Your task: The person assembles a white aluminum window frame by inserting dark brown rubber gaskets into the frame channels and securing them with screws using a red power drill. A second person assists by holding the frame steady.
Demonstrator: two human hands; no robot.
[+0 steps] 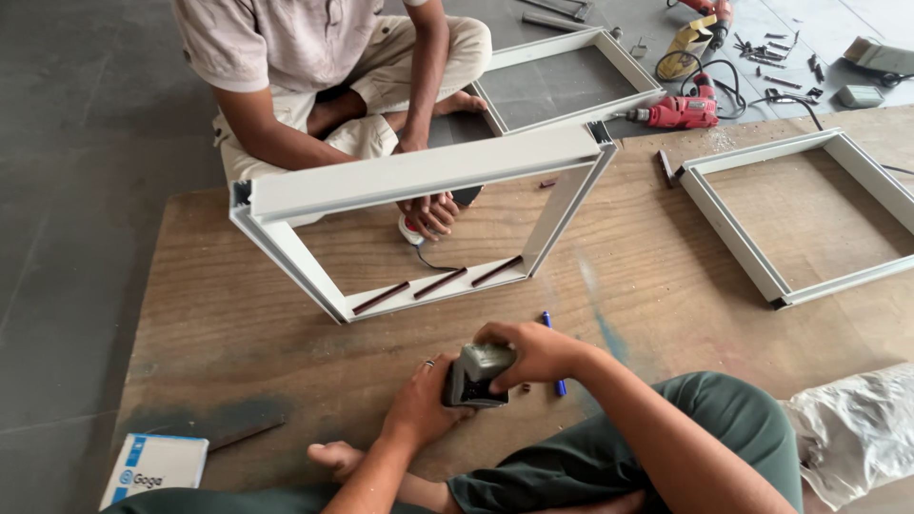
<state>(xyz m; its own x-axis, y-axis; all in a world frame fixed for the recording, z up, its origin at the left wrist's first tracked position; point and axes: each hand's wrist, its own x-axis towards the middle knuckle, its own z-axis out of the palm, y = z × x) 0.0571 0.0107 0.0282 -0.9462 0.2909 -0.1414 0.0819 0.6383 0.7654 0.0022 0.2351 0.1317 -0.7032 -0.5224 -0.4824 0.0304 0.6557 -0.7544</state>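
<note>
Both hands close on a small grey device low over the wooden board: the left hand cups it from below, fingers wrapped on it, and the right hand clamps its top. A blue pen lies just beside. Across the board a co-worker's hand steadies an upright white frame. A slipped grip would likely drop the device onto the board; a nudge could tip the frame.

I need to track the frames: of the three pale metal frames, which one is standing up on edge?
The frame nearest the person, held upright by the co-worker's hand. The other two, right and behind, lie flat.
</note>
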